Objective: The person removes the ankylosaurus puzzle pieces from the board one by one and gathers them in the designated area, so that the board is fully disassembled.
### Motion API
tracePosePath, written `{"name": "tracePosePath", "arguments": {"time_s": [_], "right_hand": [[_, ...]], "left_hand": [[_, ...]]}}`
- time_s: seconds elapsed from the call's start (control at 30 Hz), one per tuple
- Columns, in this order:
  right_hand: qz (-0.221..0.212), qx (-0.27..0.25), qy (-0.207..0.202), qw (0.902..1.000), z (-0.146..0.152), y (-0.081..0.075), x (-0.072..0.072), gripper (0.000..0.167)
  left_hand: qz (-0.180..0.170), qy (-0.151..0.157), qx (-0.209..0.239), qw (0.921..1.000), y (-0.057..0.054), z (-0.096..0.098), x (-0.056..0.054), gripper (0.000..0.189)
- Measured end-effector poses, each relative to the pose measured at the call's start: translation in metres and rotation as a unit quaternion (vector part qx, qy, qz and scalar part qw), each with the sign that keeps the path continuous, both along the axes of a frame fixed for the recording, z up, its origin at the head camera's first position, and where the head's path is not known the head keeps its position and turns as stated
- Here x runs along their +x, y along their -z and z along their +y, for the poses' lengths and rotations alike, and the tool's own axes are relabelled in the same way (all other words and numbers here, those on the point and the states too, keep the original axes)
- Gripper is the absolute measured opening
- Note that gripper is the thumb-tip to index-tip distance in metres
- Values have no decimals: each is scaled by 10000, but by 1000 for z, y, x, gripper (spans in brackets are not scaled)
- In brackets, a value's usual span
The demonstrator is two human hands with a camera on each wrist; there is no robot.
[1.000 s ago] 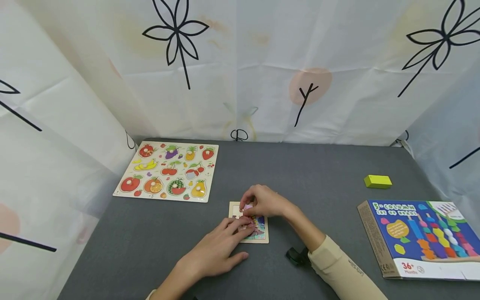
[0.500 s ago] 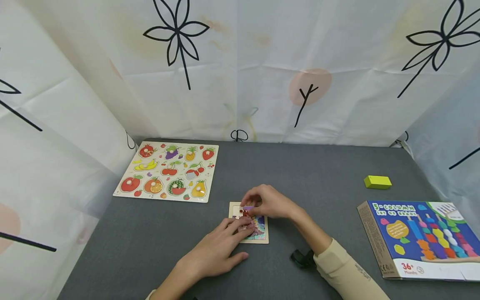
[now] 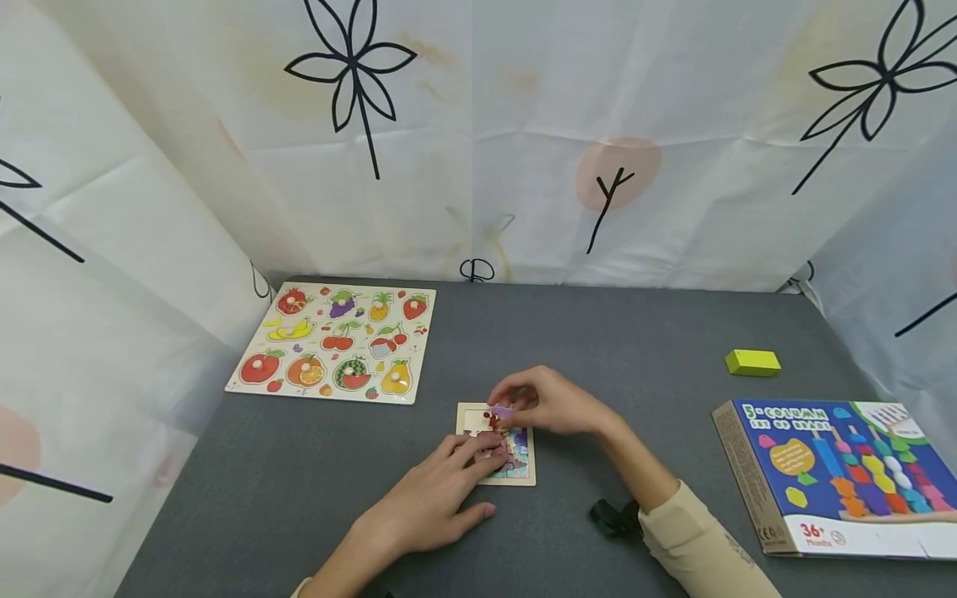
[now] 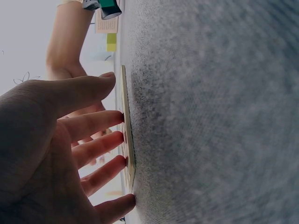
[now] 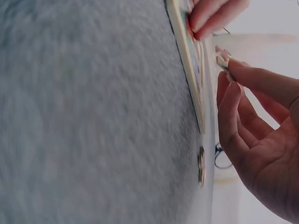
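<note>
A small jigsaw board (image 3: 469, 418) with a pale wooden frame lies on the grey table, partly covered by both hands. My left hand (image 3: 426, 502) rests its fairly straight fingertips on the board's picture; in the left wrist view its thumb (image 4: 96, 88) stays off the board. Above the board's upper right part, my right hand (image 3: 553, 404) pinches a small jigsaw piece (image 5: 223, 59) between thumb and fingers. That piece shows purple and dark red from the head view and is held clear of the board. Another loose piece (image 5: 201, 167) lies on the table past the board's edge.
A fruit peg puzzle (image 3: 359, 353) lies at the back left. At the right are a yellow-green block (image 3: 753, 363) and a blue toy box (image 3: 830, 473). White patterned cloth (image 3: 523, 100) hangs around the table.
My right hand has drifted slightly right with the jigsaw piece, and its forearm has swung right too. The left hand stays in place on the board.
</note>
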State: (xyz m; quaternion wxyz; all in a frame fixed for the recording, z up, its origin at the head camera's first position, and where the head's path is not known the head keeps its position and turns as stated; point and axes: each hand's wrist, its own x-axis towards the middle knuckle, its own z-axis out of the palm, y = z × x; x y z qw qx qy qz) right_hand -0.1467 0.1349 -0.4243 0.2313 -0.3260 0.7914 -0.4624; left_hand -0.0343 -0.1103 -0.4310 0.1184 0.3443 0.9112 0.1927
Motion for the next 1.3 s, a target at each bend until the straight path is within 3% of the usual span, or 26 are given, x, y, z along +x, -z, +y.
{"name": "tracePosePath", "arguments": {"time_s": [0.23,0.8,1.3], "right_hand": [[-395,-247,152,9988,25,-4,-3,27],[-307,60,600,9977,80,-3,-17,28],[-185,382,1110,9929,106,-1,-25,27]], "left_hand": [[-7,-13,-34,10000,0,0,0,61],[-81,-25,-28,10000,0,0,0,62],[-205,-97,-97,9997,0,0,0,63]]}}
